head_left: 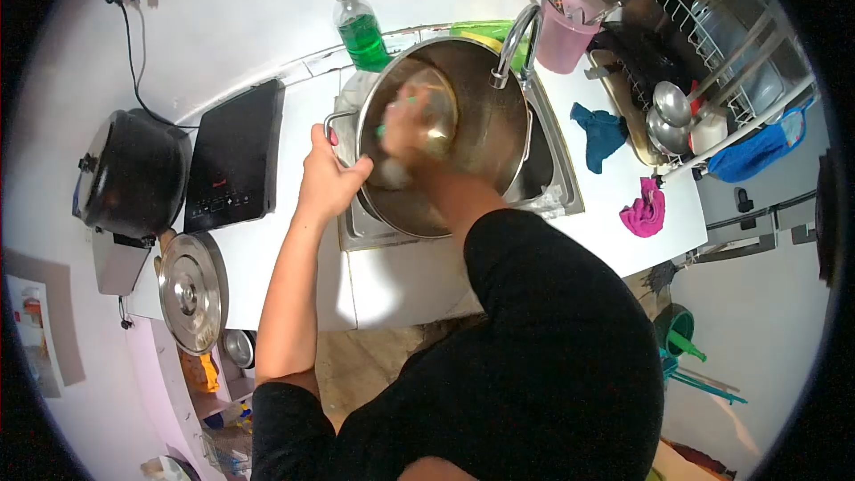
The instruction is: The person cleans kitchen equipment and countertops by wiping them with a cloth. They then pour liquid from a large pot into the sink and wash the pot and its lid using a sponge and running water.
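Note:
A large steel pot (481, 156) rests tilted over the sink (559, 180), its open mouth facing me. My left hand (333, 176) grips the pot at its left side handle and rim, thumb over the edge. Inside the pot, my right hand (405, 129) is against or close to the inner wall and smeared by motion. Small green and whitish patches show around its fingers, but what they belong to is too blurred to name. The curved chrome faucet (524, 40) hangs over the pot's far right rim.
Behind the pot stands a bottle of green liquid (362, 33). To the left are an induction cooktop (235, 156), a black pot (138, 174) and a steel lid (191, 294). On the right are a pink utensil cup (565, 36), blue cloth (598, 135), magenta cloth (644, 209) and dish rack (744, 120).

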Demonstrator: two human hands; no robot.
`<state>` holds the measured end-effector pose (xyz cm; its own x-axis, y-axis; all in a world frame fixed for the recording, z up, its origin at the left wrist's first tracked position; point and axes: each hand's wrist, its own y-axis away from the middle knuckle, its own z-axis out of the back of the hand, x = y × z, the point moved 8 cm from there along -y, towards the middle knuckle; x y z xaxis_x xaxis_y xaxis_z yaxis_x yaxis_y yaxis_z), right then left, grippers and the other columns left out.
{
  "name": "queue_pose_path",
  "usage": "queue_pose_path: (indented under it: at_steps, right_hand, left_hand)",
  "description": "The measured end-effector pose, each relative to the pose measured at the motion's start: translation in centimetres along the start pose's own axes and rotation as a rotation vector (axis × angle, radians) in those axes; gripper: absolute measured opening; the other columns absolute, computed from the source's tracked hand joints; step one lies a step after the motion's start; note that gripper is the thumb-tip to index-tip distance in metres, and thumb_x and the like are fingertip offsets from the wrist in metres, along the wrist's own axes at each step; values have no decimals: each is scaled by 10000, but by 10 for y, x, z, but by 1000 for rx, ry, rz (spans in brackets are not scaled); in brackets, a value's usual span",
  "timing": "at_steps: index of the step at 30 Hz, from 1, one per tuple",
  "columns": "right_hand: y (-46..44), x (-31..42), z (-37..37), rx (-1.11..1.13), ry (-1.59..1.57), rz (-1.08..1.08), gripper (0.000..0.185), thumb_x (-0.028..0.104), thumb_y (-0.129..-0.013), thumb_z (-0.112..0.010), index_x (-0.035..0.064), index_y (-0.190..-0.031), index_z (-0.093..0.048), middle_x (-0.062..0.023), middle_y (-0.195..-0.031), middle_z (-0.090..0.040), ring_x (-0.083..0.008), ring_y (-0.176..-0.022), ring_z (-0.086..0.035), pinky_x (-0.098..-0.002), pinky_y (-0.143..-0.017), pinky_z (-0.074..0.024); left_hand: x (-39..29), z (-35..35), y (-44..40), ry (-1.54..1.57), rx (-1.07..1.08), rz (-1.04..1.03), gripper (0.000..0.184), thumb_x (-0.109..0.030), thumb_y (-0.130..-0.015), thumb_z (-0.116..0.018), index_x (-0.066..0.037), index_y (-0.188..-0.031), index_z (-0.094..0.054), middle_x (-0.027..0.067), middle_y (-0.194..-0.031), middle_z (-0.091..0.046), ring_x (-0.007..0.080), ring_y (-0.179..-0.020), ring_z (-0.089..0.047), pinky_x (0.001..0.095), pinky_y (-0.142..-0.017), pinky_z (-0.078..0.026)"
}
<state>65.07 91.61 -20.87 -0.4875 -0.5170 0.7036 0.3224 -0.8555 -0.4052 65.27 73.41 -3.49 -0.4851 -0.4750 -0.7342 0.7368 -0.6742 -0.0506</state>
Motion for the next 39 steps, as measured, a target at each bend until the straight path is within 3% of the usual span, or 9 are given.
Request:
queue_pose_path:
  at_steps: [7, 10, 12, 17, 20, 23, 25, 29, 39]
  right_hand:
    - [36, -62, 7, 219, 159, 89, 556, 264, -838, -421, 109, -1337, -231, -220, -1357, -182, -385, -1249, -205, -542, -983, -173]
    - [71, -18, -20, -131, 378, 581, 470, 357, -869, -406, 98, -1261, -383, -173, -1285, -351, -346, -1092, -432, -485, -876, -373]
    - [60, -28, -74, 70, -369, 825, 609, 190, -774, -451, -2, -1308, -231, -245, -1346, -198, -424, -1211, -253, -532, -988, -183]
    - [9, -29, 34, -270, -184, 675, 502, 289, -792, -560, -18, -1161, -415, -142, -1032, -555, -205, -920, -558, -376, -803, -458]
    - [67, -12, -8, -175, -143, 750, 566, 133, -730, -528, -11, -1246, -344, -205, -1226, -396, -383, -1140, -365, -536, -878, -308]
    - [39, 12, -87, 405, -603, 862, 593, 328, -760, -584, 14, -1220, -381, -145, -1179, -472, -209, -1055, -480, -388, -901, -379]
    - [9, 39, -73, 433, 163, 1165, 286, 331, -761, -548, 55, -833, -556, -128, -858, -562, -245, -819, -550, -392, -810, -429]
    - [-40, 11, 30, -108, 116, 1121, 388, 334, -683, -572, 93, -986, -574, -115, -1051, -545, -228, -899, -542, -472, -738, -441]
    - [77, -28, 22, 332, 255, 620, 288, 261, -769, -500, 64, -977, -525, -156, -931, -501, -334, -917, -480, -437, -825, -380]
  left_hand:
    - [20, -9, 10, 80, -92, 65, 422, -214, -689, -614, 15, -893, -323, 169, -698, -529, 240, -611, -540, 321, -607, -440]
    - [9, -6, 12, 64, -108, 107, 426, -222, -691, -610, 24, -896, -329, 184, -685, -533, 261, -598, -540, 340, -610, -440]
    - [-3, -7, 16, 34, -54, 52, 435, -221, -691, -611, 32, -910, -333, 179, -656, -534, 260, -577, -541, 351, -602, -440]
    - [5, 0, 13, 55, -113, -12, 409, -203, -708, -624, -5, -878, -309, 76, -508, -453, 142, -430, -447, 286, -418, -363]
    - [3, 0, 12, 4, -41, 67, 436, -213, -682, -611, 37, -912, -337, 212, -687, -551, 303, -607, -570, 361, -622, -451]
    - [-5, 0, 14, -22, -28, 66, 442, -210, -678, -617, 36, -911, -334, 213, -691, -550, 306, -614, -572, 365, -624, -451]
    - [-12, 0, 15, -41, -28, 42, 448, -211, -676, -620, 37, -912, -331, 204, -683, -549, 296, -604, -571, 361, -620, -451]
    - [-14, -2, 22, -65, -20, 40, 448, -213, -677, -621, 36, -910, -330, 194, -667, -545, 285, -590, -565, 356, -615, -450]
    - [1, -3, 14, -8, -42, 50, 490, -231, -670, -641, 44, -928, -329, 220, -722, -551, 281, -621, -580, 345, -633, -450]
